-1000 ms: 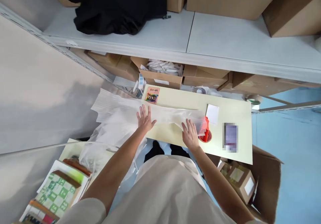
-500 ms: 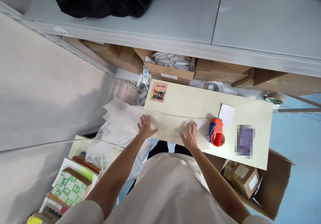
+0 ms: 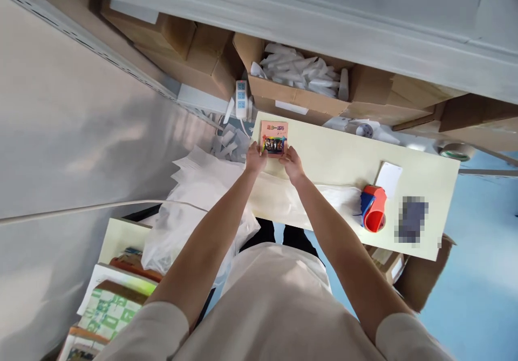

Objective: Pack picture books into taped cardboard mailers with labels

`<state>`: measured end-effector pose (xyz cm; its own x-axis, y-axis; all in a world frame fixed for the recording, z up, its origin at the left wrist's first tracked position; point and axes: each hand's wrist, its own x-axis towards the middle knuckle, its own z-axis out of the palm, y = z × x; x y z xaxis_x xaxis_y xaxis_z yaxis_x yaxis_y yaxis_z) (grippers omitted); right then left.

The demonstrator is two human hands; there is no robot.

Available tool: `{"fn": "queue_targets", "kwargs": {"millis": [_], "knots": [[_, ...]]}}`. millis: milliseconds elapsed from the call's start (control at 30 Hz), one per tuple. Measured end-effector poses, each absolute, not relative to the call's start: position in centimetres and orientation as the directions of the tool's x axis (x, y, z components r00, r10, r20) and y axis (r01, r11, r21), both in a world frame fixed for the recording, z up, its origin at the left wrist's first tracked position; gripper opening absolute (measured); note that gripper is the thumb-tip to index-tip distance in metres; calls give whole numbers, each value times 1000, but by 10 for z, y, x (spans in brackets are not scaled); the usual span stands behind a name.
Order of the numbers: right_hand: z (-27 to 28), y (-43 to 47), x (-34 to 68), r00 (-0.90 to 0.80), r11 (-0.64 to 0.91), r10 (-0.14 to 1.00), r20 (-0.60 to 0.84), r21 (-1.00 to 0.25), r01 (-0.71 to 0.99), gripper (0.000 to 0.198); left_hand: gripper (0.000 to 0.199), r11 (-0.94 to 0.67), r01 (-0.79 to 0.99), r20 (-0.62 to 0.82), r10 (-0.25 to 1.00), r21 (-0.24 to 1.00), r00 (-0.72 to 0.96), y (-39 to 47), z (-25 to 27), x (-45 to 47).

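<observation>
A small pink book [image 3: 274,131] with a colourful picture on its cover is at the far left end of the table [image 3: 324,156]. My left hand [image 3: 256,158] grips its lower left edge, thumb on the cover. At the lower right edge my right hand [image 3: 293,164] has its fingers closed on the same book. Whether the book is lifted off the table I cannot tell. Under my forearms a flat white plastic sheet or bag [image 3: 279,196] lies along the table's near edge. A red and blue tape dispenser [image 3: 375,207] stands at the sheet's right end.
A white card [image 3: 389,178] and a blurred-out dark item [image 3: 411,219] lie on the table's right side. Boxes, one holding white rolled pieces [image 3: 301,69], stand under the grey shelf [image 3: 259,10]. White bags [image 3: 194,204] and stacked books [image 3: 109,312] are at left. A cable [image 3: 101,210] crosses there.
Both hands have left the white sheet and moved forward to the pink book, closing on its sides. The camera view has shifted forward, showing more of the boxes below the shelf.
</observation>
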<state>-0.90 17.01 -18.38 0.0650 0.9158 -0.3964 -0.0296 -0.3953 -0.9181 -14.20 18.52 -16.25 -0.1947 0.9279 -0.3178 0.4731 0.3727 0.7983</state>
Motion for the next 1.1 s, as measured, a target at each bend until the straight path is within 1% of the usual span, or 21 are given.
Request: {"fn": "queue_targets", "kwargs": {"millis": [67, 100, 167, 233, 267, 333, 400, 500, 600, 700, 733, 800, 867, 933, 967, 1033, 1067, 1100], "knots": [[-177, 164, -7, 48, -429, 900, -433, -900, -77, 39, 32, 366, 446, -324, 931, 817, -170, 180, -164, -142], [-172, 159, -4, 56, -456, 885, -462, -884, -103, 37, 31, 358, 423, -326, 933, 832, -149, 175, -163, -140], [-160, 144, 9, 116, -466, 868, -483, -873, -144, 39, 30, 345, 356, -330, 938, 868, -104, 162, -157, -135], [-146, 121, 29, 213, -444, 861, -463, -886, -131, 42, 30, 343, 289, -342, 938, 894, -53, 143, -148, -123], [-140, 107, 42, 258, -430, 862, -437, -899, -86, 42, 29, 342, 272, -349, 937, 900, -21, 131, -144, -115], [-128, 74, 71, 330, -418, 866, -376, -906, 64, 40, 27, 332, 286, -364, 929, 899, 68, 104, -137, -95], [-121, 37, 101, 368, -441, 863, -347, -872, 212, 38, 25, 310, 330, -377, 912, 892, 163, 74, -136, -69], [-122, -11, 140, 430, -488, 842, -324, -799, 353, 35, 23, 297, 495, -455, 859, 817, 236, 37, -142, -29], [-138, -36, 162, 440, -503, 840, -316, -757, 417, 33, 23, 271, 625, -502, 835, 732, 226, 15, -150, 2], [-155, -43, 169, 401, -483, 863, -307, -733, 479, 34, 34, 251, 687, -505, 841, 682, 194, 1, -151, 17], [-160, -45, 169, 389, -470, 873, -295, -724, 505, 35, 40, 216, 715, -486, 852, 665, 195, -3, -150, 19], [-165, -54, 169, 363, -418, 900, -241, -710, 566, 37, 54, 84, 782, -428, 870, 618, 245, -10, -146, 21], [-168, -71, 172, 337, -350, 927, -161, -690, 634, 40, 62, -66, 844, -409, 853, 533, 325, -17, -142, 22], [-171, -93, 178, 368, -339, 925, -98, -654, 677, 46, 66, -149, 879, -445, 817, 453, 367, -22, -138, 23], [-174, -103, 183, 413, -367, 907, -84, -637, 678, 51, 67, -165, 890, -465, 804, 425, 371, -24, -137, 23], [-182, -115, 192, 516, -448, 852, -86, -630, 635, 65, 70, -183, 899, -482, 792, 398, 375, -25, -134, 22], [-186, -116, 195, 547, -472, 832, -96, -640, 606, 72, 71, -187, 900, -485, 789, 394, 377, -25, -133, 22], [-190, -113, 197, 542, -466, 834, -104, -659, 591, 76, 71, -190, 899, -485, 788, 394, 379, -25, -132, 21]]}}
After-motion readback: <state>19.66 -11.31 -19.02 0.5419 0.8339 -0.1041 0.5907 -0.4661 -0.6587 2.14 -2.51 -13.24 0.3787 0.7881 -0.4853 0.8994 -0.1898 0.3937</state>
